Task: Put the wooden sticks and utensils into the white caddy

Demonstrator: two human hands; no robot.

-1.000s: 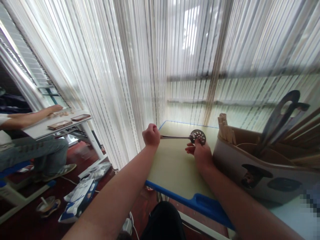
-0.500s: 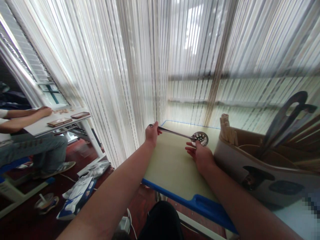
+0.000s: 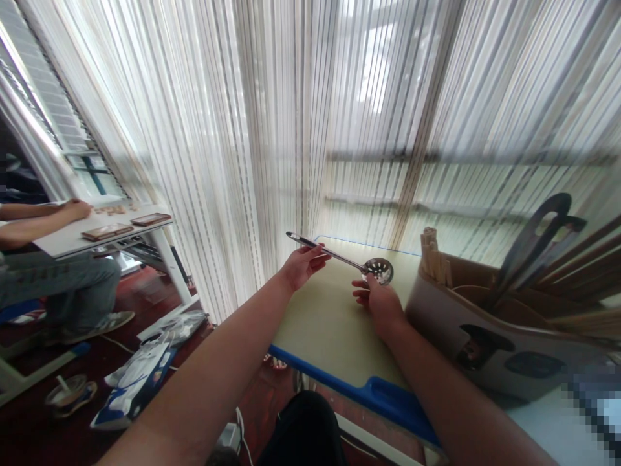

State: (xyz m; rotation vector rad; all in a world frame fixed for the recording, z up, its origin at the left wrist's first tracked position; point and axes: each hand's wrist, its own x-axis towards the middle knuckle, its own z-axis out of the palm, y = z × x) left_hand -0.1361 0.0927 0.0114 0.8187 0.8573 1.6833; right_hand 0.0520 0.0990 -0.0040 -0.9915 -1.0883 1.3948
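A metal slotted spoon (image 3: 339,257) with a round perforated bowl is held above the pale table (image 3: 330,323), handle pointing left and tilted up. My left hand (image 3: 303,264) is under the middle of the handle, fingers loosely stretched out, palm up, with the handle resting on them. My right hand (image 3: 376,298) pinches the edge of the spoon's bowl from below.
A beige utensil caddy (image 3: 490,323) with wooden chopsticks and dark utensils stands on the table at the right. White string curtains hang behind. At the left another person sits at a white table (image 3: 97,233). Bags (image 3: 140,382) and a cup lie on the dark floor.
My left hand has gone from a fist on the handle's end to a loose hand under its middle. The handle end has risen, and the spoon's bowl has turned flatter.
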